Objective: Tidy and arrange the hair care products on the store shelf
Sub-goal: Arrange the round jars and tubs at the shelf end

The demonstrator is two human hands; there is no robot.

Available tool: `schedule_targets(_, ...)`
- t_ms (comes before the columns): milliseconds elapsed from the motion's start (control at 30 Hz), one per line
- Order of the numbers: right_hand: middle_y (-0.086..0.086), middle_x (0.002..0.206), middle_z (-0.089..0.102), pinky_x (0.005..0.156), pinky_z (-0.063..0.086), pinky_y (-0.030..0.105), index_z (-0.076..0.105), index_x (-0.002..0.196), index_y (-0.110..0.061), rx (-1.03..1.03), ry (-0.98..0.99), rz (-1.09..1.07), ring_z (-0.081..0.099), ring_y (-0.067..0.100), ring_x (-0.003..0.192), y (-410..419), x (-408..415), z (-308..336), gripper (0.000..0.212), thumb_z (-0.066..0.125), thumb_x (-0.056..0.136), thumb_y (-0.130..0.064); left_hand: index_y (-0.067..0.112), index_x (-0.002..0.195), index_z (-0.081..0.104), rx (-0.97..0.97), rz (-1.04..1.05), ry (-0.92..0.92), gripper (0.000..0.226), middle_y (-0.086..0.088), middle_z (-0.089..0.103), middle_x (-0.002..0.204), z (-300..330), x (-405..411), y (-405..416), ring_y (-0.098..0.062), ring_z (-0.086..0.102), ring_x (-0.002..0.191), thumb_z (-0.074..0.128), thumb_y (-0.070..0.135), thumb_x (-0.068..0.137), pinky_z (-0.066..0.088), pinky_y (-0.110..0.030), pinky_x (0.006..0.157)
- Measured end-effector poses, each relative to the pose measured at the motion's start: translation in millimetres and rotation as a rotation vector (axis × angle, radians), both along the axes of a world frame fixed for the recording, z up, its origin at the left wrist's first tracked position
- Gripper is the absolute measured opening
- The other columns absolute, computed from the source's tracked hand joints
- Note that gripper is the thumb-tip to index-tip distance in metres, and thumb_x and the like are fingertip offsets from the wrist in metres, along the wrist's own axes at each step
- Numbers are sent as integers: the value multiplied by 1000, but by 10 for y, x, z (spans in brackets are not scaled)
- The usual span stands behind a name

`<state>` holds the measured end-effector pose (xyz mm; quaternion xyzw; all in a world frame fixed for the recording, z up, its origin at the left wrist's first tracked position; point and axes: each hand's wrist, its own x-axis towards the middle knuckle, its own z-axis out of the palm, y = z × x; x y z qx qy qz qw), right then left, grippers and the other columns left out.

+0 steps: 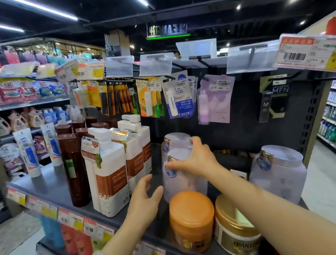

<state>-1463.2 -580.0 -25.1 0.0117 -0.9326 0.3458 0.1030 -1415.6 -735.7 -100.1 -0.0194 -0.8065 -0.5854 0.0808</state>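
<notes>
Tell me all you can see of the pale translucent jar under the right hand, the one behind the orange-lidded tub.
The pale jar looks like frosted lilac-white plastic, tall and rounded, standing upright on the grey shelf with a wide lid of the same tint. A gold and blue sticker sits near its top edge. A second similar jar seems to stand right behind it. The right hand rests on its lid, fingers curled over the front. The left hand is open beside it, not clearly touching. The orange-lidded tub stands in front.

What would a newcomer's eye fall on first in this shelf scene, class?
The right hand grips a pale jar mid-shelf, with the left hand open beside it. In front stand an orange jar and a gold jar; white pump bottles line up left.
</notes>
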Motion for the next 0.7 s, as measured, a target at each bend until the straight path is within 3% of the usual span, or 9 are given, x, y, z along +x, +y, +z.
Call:
schedule_targets(133, 9, 137, 35, 97, 45, 38, 19, 140, -20, -70, 18, 59, 40, 26, 125, -18, 3, -38, 110, 81, 56, -51, 22, 134, 38, -21, -112, -45, 62, -3, 43, 143, 31, -183, 19, -19, 42, 130, 68, 27, 80, 37, -41, 109)
schedule_targets(233, 3, 128, 44, 84, 49, 29, 17, 143, -19, -309, -114, 132, 46, 18, 115, 213, 50, -60, 106, 84, 62, -31, 21, 134, 36, -17, -139, -37, 73, -2, 45, 142, 14, -234, 17, -19, 44, 127, 76, 28, 72, 38, -40, 108)
schedule_targets(300, -2, 114, 51, 76, 53, 28, 27, 139, -14, -330, -236, 180, 53, 16, 107, 355, 95, -126, 95, 84, 63, -20, 17, 139, 29, -52, -173, -24, 88, -1, 40, 144, -21, -242, 7, -19, 40, 131, 79, 30, 68, 36, -34, 107)
schedule_targets(367, -2, 110, 53, 71, 55, 29, 39, 131, -14, -222, -261, 177, 57, 18, 103, 406, 107, -197, 82, 84, 63, -22, 18, 141, 26, -81, -170, -6, 96, -1, 38, 146, -51, -259, 18, -18, 39, 132, 80, 35, 64, 36, -35, 108)
schedule_targets(533, 3, 121, 56, 91, 53, 44, 46, 125, -17, -184, -174, 137, 56, 22, 110, 336, 33, -263, 74, 84, 62, -28, 22, 140, 31, -44, -122, 51, 88, 0, 44, 141, -62, -305, 19, -17, 43, 128, 80, 27, 67, 39, -34, 104)
schedule_targets(700, 5, 129, 54, 95, 51, 44, 42, 131, -16, -194, -172, 171, 54, 23, 116, 181, -106, -316, 80, 83, 63, -28, 22, 142, 30, 17, -99, 82, 84, -1, 42, 144, -120, -365, -86, -17, 41, 131, 76, 21, 72, 37, -43, 109)
